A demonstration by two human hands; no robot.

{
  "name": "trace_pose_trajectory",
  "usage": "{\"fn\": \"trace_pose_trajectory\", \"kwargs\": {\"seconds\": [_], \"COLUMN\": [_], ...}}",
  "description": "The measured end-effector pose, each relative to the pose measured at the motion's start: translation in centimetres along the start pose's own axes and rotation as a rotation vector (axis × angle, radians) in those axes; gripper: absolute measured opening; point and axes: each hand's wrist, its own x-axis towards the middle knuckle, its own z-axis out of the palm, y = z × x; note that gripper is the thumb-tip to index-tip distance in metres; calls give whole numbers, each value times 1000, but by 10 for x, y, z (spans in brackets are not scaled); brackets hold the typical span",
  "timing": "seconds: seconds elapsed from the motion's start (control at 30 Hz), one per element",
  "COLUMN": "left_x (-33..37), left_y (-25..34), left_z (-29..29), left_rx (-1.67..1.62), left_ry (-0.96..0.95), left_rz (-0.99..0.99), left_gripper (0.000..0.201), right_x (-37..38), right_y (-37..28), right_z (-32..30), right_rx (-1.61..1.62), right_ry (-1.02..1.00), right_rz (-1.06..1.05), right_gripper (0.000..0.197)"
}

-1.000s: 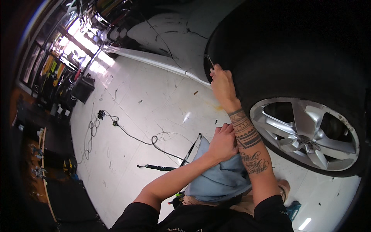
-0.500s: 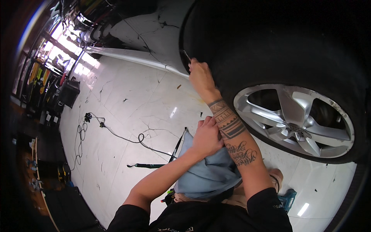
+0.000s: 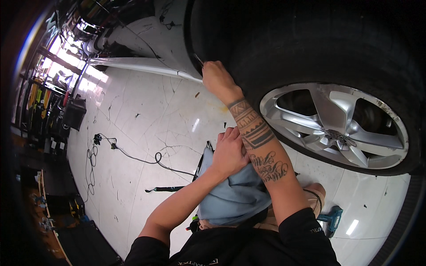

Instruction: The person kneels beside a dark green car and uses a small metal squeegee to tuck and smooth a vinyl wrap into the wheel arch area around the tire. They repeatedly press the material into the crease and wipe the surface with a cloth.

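My right hand [image 3: 217, 79] is raised to the edge of the dark wheel arch [image 3: 190, 31], closed on a thin metallic tool [image 3: 198, 58]. The tool's slim end points up against the arch edge, and the hand hides the rest of it. Beside the hand is the black tyre [image 3: 253, 66] with its silver alloy wheel [image 3: 328, 104]. My left hand [image 3: 230, 153] lies over the blue-grey cloth [image 3: 235, 199] on my lap, close against my right forearm. Its fingers are curled, and whatever they may hold is hidden.
A black cable [image 3: 133, 157] trails over the white tiled floor [image 3: 128, 186]. A dark strap-like piece [image 3: 166, 189] lies left of my lap. At my right stands a teal power tool [image 3: 333, 219]. Dark shelving and black boxes [image 3: 74, 113] line the left side.
The whole view has shifted, so the car and hands sit farther left and slightly higher. My right hand stays at the arch edge with the tool; the left keeps its place on the cloth.
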Motion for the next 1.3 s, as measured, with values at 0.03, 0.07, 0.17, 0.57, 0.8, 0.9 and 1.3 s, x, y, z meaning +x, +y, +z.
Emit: {"fn": "trace_pose_trajectory", "kwargs": {"seconds": [0.03, 0.07, 0.17, 0.57, 0.8, 0.9, 1.3], "left_x": [-1, -1, -1, -2, -4, -3, 0], "left_y": [-1, -1, 3, 10, 8, 7, 4], "left_z": [0, 1, -2, -5, -3, -3, -1], "left_rx": [2, 4, -31, -53, -20, -13, -19], "left_ry": [3, 6, 31, 41, 13, 2, 15], "left_rz": [1, 3, 32, 30, 31, 35, 54], "left_gripper": [38, 38, 38, 39, 42, 43, 37], "right_x": [0, -1, -2, 0, -2, 5, -20], "right_y": [-3, -5, -7, -21, -22, -15, 13], "right_z": [0, -1, -3, -19, -15, -11, 14], "right_rx": [1, 2, -48, -18, -59, -54, 47], "right_ry": [-12, -25, -59, -203, -192, -297, -28], "right_rz": [32, 65, 64, 231, 188, 276, 192], "right_gripper": [20, 20, 22, 28, 29, 27, 21]}}
